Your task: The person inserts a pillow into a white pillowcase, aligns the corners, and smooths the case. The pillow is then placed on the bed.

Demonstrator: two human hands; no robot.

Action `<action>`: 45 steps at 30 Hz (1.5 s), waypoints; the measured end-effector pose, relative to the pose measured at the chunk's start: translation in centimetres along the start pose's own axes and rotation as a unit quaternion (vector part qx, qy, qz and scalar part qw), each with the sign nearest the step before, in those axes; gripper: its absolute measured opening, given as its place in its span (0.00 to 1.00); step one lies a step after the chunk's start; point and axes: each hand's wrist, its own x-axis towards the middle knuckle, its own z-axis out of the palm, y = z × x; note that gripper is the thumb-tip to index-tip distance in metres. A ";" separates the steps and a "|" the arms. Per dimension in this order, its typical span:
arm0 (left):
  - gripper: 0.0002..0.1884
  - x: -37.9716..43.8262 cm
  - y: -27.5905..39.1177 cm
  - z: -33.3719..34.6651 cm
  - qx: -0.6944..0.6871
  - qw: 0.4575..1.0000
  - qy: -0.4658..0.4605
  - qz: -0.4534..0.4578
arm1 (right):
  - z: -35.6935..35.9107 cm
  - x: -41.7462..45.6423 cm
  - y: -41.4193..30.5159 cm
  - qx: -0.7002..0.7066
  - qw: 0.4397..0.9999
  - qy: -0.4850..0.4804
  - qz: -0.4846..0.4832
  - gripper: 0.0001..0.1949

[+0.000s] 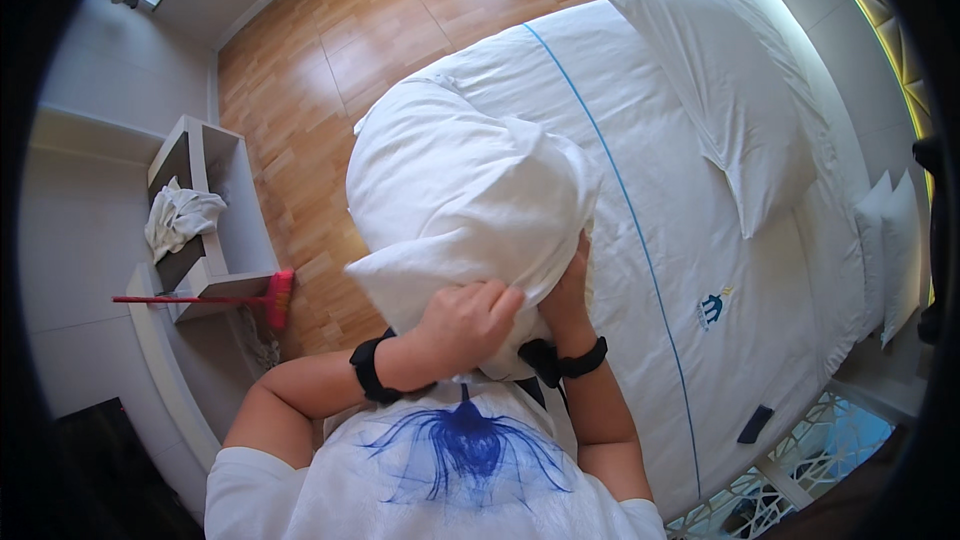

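Note:
A plump white pillow in a loose white pillowcase [465,187] is held up before my chest, over the near side of the bed. My left hand [474,322] is closed on the case's bunched near edge, its knuckles upward. At the pillow's right side, my right hand [568,292] reaches up along the cloth; its fingers are partly hidden by the fabric. Behind the pillow spreads a white duvet [645,165] with a thin blue stripe and an embroidered emblem.
Another white pillow [727,82] lies at the bed's far end, and two stand at the right [896,255]. A dark phone-like object [755,424] rests on the bed. At left are a shelf unit [244,202], a crumpled white cloth [182,217] and a red broom [279,298].

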 end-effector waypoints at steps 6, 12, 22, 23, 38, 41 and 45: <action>0.12 -3.1 -1.6 3.5 -0.020 0.992 -0.112 0.063 | -2.9 -4.2 3.5 -0.095 0.990 0.098 0.018 0.26; 0.14 -1.6 -4.0 7.4 -0.033 0.979 -0.185 0.079 | -5.7 -11.4 4.8 -0.054 0.985 0.145 0.079 0.33; 0.12 3.1 -1.6 14.5 0.032 0.980 -0.156 0.121 | -8.0 -21.8 6.5 -0.331 0.941 0.024 0.070 0.42; 0.11 2.9 -1.2 15.2 0.042 0.982 -0.159 0.097 | -7.7 -22.2 7.1 -0.342 0.934 0.026 0.097 0.42; 0.07 -1.9 1.1 12.1 0.041 0.966 -0.222 0.127 | -5.9 -17.3 13.8 -0.379 0.903 0.146 -0.139 0.13; 0.07 -1.5 3.3 10.1 0.024 0.962 -0.220 0.160 | -5.9 -14.9 11.8 -0.335 0.908 0.139 -0.212 0.14; 0.08 -1.7 6.2 7.2 -0.031 0.958 -0.173 0.227 | -3.9 -10.3 8.4 -0.278 0.897 0.165 -0.301 0.20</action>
